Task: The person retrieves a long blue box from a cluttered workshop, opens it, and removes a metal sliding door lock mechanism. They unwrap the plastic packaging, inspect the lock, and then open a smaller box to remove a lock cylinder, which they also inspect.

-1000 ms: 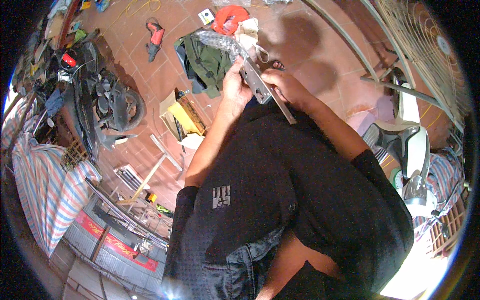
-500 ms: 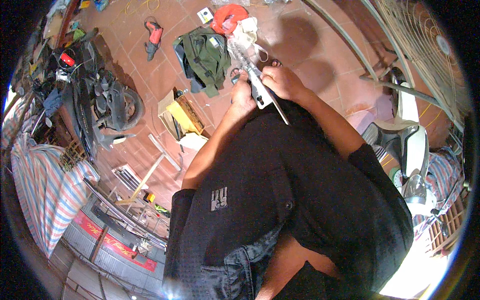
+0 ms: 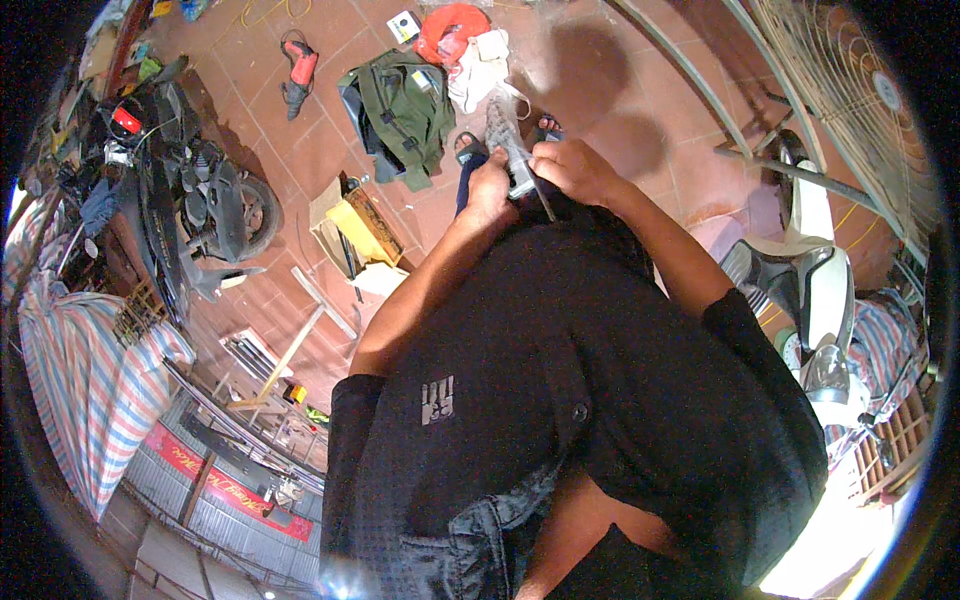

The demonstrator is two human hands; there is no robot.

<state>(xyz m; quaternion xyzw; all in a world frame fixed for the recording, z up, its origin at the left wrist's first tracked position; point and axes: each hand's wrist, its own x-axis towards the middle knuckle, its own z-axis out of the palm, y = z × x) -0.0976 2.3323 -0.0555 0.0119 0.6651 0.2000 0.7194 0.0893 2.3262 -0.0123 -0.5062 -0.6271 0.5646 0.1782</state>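
My left hand (image 3: 490, 186) is closed on a long clear plastic packet (image 3: 503, 127) with a pale card end, held in front of my body. What lies inside the packet is too blurred to name. Close beside it, my right hand (image 3: 572, 172) is closed with its fingers against the packet's edge. A thin metal rod (image 3: 545, 202) sticks out from under the right fingers towards my black shirt; its upper end is hidden. Beyond the packet, on the tiled floor, lie a white cloth-like bundle (image 3: 480, 75) and an orange-red bag (image 3: 450, 33).
Left of my hands lie an olive-green bag (image 3: 402, 118), a red power tool (image 3: 299, 65) and an open cardboard box (image 3: 328, 212) with yellow contents. A motorbike (image 3: 215, 205) stands far left. To the right are a metal frame (image 3: 690, 75), a large fan (image 3: 850, 90) and a white scooter (image 3: 822, 300).
The packet has tilted and drawn closer to my hands, its card end now mostly covered. The rod's visible end has shifted left and looks shorter. Both hands stay closed.
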